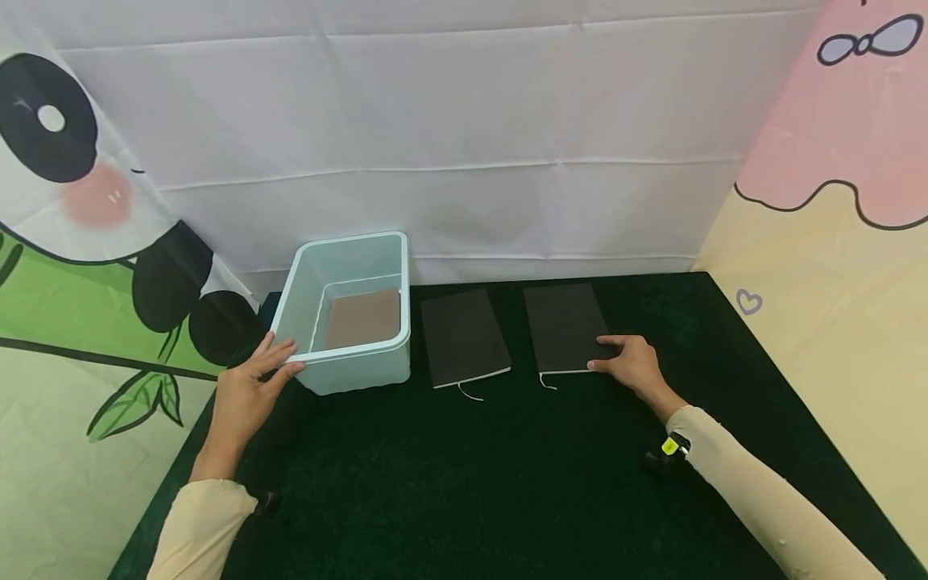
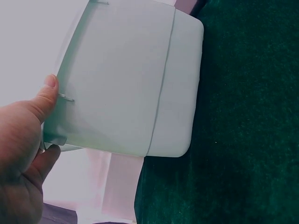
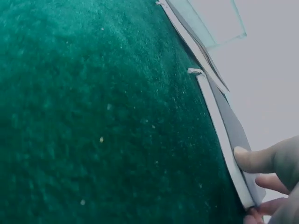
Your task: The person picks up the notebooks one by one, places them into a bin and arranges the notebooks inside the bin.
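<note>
At the left, my left hand (image 1: 246,395) holds the near left corner of a light blue plastic bin (image 1: 355,370), thumb and fingers at the rim. The left wrist view shows the bin's outer wall (image 2: 117,79) beside the thumb. A flat brown rectangle (image 1: 365,316), like a notebook cover, lies inside. My right hand (image 1: 634,364) grips the near right corner of a black notebook (image 1: 564,326) on the table; its thumb is at the bottom edge of the pages in the right wrist view. Another black notebook (image 1: 464,334) lies between bin and gripped notebook, slightly turned.
A dark green cloth (image 1: 471,475) covers the table. White ribbon bookmarks (image 1: 471,393) stick out from both black notebooks. Behind the table hangs a white sheet (image 1: 493,129), with printed cartoon sheets (image 1: 834,282) on the sides.
</note>
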`<state>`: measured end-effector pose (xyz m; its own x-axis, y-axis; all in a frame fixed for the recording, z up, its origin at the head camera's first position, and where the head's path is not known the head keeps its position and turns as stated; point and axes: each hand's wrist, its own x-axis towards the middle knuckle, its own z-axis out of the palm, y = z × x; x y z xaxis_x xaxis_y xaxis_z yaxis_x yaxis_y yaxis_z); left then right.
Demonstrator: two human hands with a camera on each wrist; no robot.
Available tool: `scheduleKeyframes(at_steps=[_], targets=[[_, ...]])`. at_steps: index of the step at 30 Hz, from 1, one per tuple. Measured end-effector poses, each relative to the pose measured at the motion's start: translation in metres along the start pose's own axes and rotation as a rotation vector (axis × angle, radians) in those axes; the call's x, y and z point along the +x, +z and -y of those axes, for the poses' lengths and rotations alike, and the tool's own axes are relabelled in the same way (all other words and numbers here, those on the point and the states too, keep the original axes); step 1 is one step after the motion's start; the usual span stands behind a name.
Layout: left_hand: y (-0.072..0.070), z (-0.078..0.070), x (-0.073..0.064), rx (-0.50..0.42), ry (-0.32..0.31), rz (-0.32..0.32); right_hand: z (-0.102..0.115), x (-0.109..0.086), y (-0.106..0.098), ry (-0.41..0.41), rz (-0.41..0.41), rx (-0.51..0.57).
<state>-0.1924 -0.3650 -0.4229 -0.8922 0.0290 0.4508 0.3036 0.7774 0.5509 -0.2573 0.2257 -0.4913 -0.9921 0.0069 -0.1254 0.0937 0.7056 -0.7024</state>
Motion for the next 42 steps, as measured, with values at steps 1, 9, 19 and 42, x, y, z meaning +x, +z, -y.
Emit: scheduleKeyframes(at_steps=[1,9,19,42], targets=[[0.000,0.000,0.000,-0.002,-0.002,0.001,0.001,0.000,0.000,0.002,-0.003,0.001],[0.000,0.000,-0.001,-0.010,-0.012,0.009,0.002,0.001,-0.001,0.026,-0.003,0.017],[0.000,0.002,-0.002,-0.014,-0.012,0.009,0.007,0.007,-0.008,0.086,0.078,0.122],[0.000,0.001,0.000,0.015,0.012,0.001,-0.009,0.007,-0.013,0.040,0.140,0.433]])
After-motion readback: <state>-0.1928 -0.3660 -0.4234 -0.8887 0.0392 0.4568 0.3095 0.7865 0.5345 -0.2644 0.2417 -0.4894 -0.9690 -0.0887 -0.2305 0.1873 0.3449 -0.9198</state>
